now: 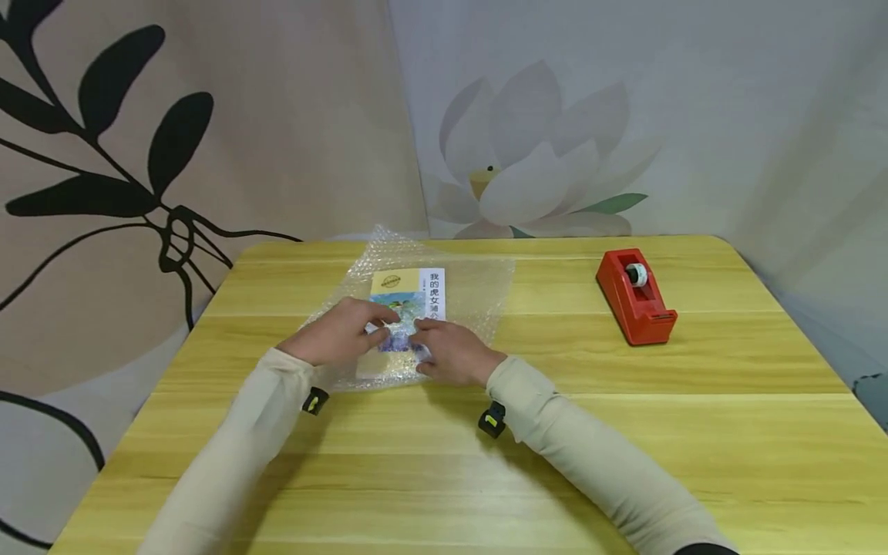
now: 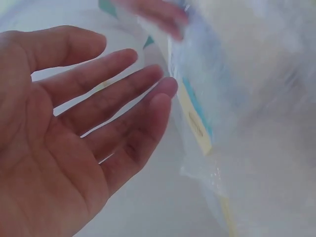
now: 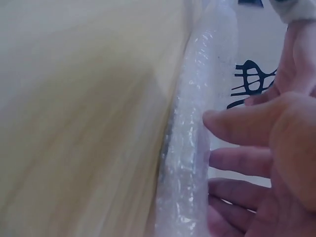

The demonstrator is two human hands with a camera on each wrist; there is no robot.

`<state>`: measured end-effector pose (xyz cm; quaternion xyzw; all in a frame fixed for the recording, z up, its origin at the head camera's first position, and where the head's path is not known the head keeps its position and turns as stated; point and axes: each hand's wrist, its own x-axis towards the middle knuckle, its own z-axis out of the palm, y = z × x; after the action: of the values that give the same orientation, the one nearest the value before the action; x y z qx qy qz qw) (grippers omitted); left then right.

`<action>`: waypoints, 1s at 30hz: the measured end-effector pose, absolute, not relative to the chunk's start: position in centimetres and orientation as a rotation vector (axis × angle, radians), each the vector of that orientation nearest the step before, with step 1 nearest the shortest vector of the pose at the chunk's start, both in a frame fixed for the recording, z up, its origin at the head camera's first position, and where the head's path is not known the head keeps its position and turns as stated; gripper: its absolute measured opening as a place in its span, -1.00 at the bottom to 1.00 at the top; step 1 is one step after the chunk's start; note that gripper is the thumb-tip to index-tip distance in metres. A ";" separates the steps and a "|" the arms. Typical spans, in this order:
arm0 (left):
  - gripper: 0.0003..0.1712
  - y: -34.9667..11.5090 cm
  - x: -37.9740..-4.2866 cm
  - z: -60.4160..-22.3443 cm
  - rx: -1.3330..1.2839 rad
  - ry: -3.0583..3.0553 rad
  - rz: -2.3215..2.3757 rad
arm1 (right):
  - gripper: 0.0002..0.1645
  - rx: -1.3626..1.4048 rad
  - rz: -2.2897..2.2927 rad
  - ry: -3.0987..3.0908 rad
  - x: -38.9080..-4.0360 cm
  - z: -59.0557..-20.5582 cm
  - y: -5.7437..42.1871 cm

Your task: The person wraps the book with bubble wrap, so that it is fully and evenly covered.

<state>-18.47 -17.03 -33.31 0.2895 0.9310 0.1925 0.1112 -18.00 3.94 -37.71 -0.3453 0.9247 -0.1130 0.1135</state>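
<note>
A book (image 1: 433, 287) with a yellow, white and blue cover lies on a sheet of clear bubble wrap (image 1: 479, 281). Its lower part is partly hidden by the hands and looks hazy; whether wrap covers it I cannot tell. Over the book's left side is my left hand (image 1: 350, 327), its fingers loosely bent and nothing between them in the left wrist view. My right hand (image 1: 454, 351) reaches in from the right, fingers extended over the book's lower right. In the right wrist view, its fingertips are at the edge of the bubble wrap (image 3: 187, 163).
A red tape dispenser (image 1: 634, 304) with a roll of tape stands on the right of the wooden table (image 1: 590, 447). Behind the table hangs a pale curtain (image 1: 728, 116) with a flower print. Dark leaf shapes (image 1: 118, 77) show at the left.
</note>
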 end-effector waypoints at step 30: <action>-0.26 -19.4 -33.2 -35.2 -0.055 2.625 1.045 | -0.41 -0.984 -0.332 2.724 -17.9 -37.8 3.9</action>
<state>-33.21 -19.44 -35.16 -0.0191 0.9174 0.3653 0.1571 -17.94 3.87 -37.81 -0.3354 0.9284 -0.1132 0.1131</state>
